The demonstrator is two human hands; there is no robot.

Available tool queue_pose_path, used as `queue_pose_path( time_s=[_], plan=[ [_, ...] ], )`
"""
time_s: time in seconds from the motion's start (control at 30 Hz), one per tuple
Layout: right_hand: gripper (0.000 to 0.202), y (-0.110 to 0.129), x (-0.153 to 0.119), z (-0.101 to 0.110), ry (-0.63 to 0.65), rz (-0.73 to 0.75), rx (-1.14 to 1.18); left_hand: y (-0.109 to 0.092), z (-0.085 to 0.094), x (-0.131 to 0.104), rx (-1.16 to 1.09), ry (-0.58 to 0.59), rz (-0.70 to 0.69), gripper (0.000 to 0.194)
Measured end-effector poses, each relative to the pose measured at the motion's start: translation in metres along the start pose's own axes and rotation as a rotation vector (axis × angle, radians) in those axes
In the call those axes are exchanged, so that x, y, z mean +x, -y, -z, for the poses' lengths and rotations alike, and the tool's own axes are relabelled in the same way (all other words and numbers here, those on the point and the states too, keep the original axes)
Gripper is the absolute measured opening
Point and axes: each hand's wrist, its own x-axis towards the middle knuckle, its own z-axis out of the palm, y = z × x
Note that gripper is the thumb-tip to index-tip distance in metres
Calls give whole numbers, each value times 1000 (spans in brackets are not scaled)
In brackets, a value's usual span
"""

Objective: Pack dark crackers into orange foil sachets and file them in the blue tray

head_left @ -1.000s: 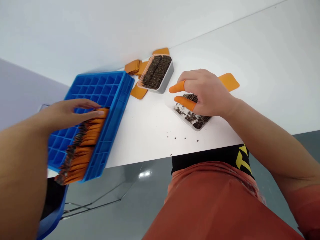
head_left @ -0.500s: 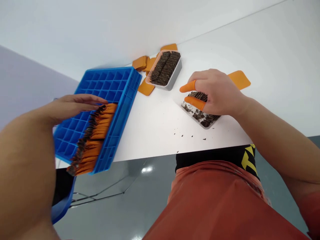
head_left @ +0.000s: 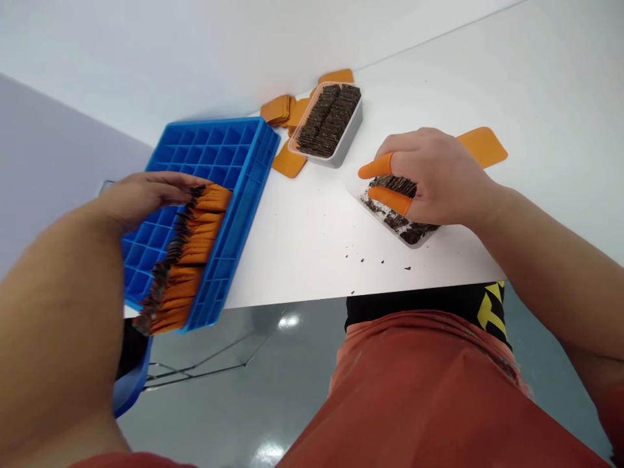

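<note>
1. The left hand (head_left: pixel 146 198) has its fingers nearly straight, their tips at the far end of a row of orange pads (head_left: pixel 197 244) with dark edges. The thumb lies beside those edges; whether it pinches a pad, I cannot tell.
2. The right hand (head_left: pixel 433 175) is loosely open, two digits in orange finger covers (head_left: pixel 376 166) parted over the open container (head_left: pixel 373 216). Dark strips (head_left: pixel 397 184) show between them; contact is unclear.
3. The row runs from the left fingertips towards the wearer, along one side of the blue tray (head_left: pixel 251 188). A fuller container (head_left: pixel 350 140) stands beyond the right fingertips, and a loose orange pad (head_left: pixel 482 147) lies behind that hand.
4. Compared with half a second ago, the left thumb is bent closer to the dark edges; the right digits keep their gap.
5. The right hand hides part of the open container, and the left hand and forearm cover some tray compartments.
</note>
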Motion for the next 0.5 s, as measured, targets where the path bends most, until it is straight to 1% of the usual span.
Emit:
queue_pose_path(
  time_s=[0.07,0.1,0.2,0.4,0.5],
  plan=[
    [29,0,0,0,3,5,3,-3,-1,1,-117,51,70,72],
    [29,1,0,1,6,6,8,-5,-2,1,-163,56,99,70],
    [28,1,0,4,7,8,22,-8,-7,0,-211,2,132,60],
    [22,2,0,7,-8,21,28,-8,-14,6,-205,-32,105,42],
    [20,2,0,5,-25,20,28,-9,-16,8,-185,-69,68,38]
  ],
)
